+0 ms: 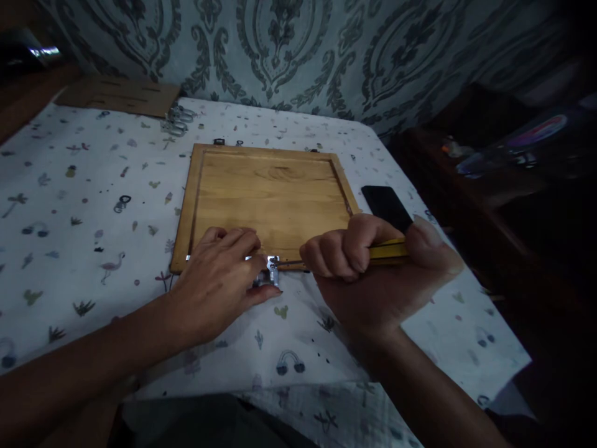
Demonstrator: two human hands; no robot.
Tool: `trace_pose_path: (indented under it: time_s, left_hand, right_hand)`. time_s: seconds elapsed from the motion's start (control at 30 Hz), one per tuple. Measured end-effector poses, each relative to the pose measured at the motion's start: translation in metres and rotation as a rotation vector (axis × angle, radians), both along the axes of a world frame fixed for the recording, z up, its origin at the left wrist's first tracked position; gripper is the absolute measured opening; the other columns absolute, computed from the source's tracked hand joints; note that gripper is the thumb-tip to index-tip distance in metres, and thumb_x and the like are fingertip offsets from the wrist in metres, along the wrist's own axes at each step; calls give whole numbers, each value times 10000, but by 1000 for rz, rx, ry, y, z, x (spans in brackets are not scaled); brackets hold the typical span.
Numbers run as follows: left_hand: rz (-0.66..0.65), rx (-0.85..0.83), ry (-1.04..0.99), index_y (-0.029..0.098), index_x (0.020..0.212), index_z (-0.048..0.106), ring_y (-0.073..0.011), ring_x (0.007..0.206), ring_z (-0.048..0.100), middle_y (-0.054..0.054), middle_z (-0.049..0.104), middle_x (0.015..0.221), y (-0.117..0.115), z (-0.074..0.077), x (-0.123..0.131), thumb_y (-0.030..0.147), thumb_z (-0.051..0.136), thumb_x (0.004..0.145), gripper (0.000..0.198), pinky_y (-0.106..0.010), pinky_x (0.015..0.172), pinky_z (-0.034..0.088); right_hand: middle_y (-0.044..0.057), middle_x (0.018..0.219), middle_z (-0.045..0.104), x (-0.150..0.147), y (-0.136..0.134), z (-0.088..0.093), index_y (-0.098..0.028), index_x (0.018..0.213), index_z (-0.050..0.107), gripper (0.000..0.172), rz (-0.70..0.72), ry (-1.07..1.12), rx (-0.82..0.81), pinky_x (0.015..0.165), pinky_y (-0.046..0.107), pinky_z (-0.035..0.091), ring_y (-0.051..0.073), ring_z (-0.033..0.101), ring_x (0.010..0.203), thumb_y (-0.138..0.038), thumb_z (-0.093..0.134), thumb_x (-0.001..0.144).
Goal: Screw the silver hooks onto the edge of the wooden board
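Observation:
A wooden framed panel (273, 193) lies flat on the cloth-covered table. At its front edge, my left hand (219, 274) pinches a small shiny metal fitting (273, 274), which looks like a latch or hinge; the fingers cover part of it. My right hand (368, 274) is wrapped round the yellow handle of a screwdriver (385, 250). The screwdriver's thin shaft points left, and its tip meets the metal fitting. Whether a screw sits under the tip is too small to tell.
A black phone (386, 204) lies right of the panel. At the back left are a brown cardboard piece (119, 96) and several metal pieces (177, 119). The patterned tablecloth (93, 205) reaches a patterned wall (280, 56). A plastic bottle (522, 140) lies on dark furniture at right.

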State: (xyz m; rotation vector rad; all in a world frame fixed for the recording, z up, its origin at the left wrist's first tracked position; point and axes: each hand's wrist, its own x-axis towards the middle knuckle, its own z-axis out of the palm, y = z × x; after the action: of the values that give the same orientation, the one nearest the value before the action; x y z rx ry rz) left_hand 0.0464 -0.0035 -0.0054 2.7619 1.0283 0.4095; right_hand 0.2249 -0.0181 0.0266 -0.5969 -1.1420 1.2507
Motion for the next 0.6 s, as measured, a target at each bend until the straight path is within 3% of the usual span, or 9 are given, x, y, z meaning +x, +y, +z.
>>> trace_pose_path:
  time_s: [0.17, 0.3, 0.5, 0.6]
  left_hand:
    - [-6, -7, -4, 168, 1000, 711, -278, 1027, 602, -80, 650, 1065, 0, 0, 0, 465, 635, 884, 327, -421, 822, 345]
    - [-1, -13, -9, 166, 1012, 722, -271, 1012, 600, -81, 652, 1051, 1, 1, 1, 467, 646, 875, 339, -409, 812, 347]
    - [4, -42, 17, 172, 980, 732, -264, 953, 594, -54, 636, 949, 2, 2, 1, 492, 646, 864, 351, -406, 798, 344]
    - [-3, -32, 9, 176, 974, 731, -259, 952, 593, -55, 635, 945, 2, 1, 1, 493, 636, 871, 346, -402, 799, 346]
  right_hand:
    - [-74, 371, 216, -2, 1, 0, -194, 481, 365, 579, 1, -24, -19, 393, 229, 236, 55, 221, 333, -602, 558, 843]
    - [-53, 438, 335, -6, 0, 1, -208, 581, 483, 602, -74, -54, -41, 445, 253, 309, 91, 306, 405, -756, 471, 831]
    - [-27, 581, 493, -8, -1, -5, -252, 848, 631, 350, -105, -38, 6, 603, 321, 445, 147, 457, 555, -568, 501, 922]
    - [-13, 661, 568, -5, -2, -9, -258, 891, 664, 318, -135, -94, 36, 683, 344, 480, 160, 532, 636, -541, 524, 926]
